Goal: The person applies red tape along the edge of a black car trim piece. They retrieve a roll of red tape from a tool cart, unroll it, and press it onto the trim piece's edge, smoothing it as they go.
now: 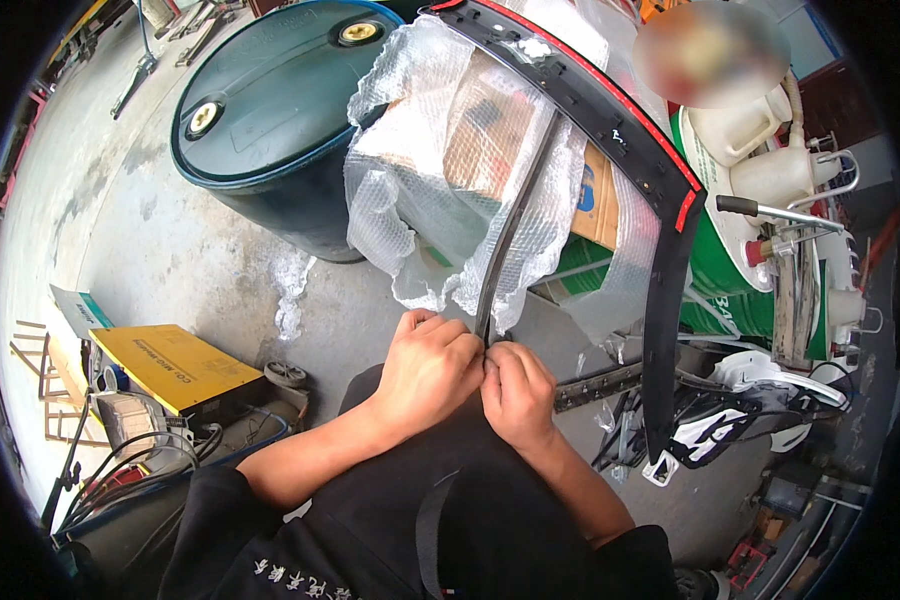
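A long, narrow black trim strip runs from my hands up and away over the bubble wrap. My left hand is closed around its near end, fingers bent. Right beside it, my right hand pinches the same end, the two sets of fingertips nearly meeting. The very tip of the strip is hidden by my fingers. Beyond and to the right, a wide curved black trim panel with red tape along its outer edge arches over the wrap and bends down toward the right.
A dark drum with two yellowish caps stands at the far left. Under the wrap are cardboard boxes. Green drums carrying white jugs stand right. A yellow welding machine with cables sits left; loose car parts lie lower right.
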The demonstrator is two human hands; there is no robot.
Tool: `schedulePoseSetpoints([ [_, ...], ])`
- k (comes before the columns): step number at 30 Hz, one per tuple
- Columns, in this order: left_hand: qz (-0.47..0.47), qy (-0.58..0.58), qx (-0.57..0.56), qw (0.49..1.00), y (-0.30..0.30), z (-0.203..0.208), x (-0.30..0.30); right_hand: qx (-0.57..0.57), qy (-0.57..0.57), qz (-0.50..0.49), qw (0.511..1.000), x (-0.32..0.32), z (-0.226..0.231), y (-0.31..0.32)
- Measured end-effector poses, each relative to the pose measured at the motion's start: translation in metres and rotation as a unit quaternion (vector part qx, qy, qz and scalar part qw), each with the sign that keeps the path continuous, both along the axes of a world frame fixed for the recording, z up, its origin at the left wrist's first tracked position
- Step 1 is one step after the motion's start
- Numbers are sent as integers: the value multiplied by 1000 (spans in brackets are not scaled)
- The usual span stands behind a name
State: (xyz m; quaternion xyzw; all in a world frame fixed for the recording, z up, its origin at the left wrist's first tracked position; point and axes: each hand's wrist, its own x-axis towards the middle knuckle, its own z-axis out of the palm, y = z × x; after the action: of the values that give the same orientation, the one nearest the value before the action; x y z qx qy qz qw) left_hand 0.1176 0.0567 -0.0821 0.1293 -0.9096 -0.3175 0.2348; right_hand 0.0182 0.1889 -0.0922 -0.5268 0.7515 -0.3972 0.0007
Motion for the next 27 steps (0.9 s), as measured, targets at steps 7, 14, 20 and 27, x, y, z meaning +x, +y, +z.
schedulePoseSetpoints([
  [7,4,47,-2,999,-2,-9,-4,-15,5,33,999,-3,0,0],
  [14,48,68,14,996,-14,-19,-6,-9,-21,5,1000,1,-2,3],
  [20,84,-71,302,947,-17,6,0,-10,-69,-36,997,0,-3,3],
  [27,46,-115,433,893,-6,-9,2,-9,-129,-43,991,1,-2,0],
])
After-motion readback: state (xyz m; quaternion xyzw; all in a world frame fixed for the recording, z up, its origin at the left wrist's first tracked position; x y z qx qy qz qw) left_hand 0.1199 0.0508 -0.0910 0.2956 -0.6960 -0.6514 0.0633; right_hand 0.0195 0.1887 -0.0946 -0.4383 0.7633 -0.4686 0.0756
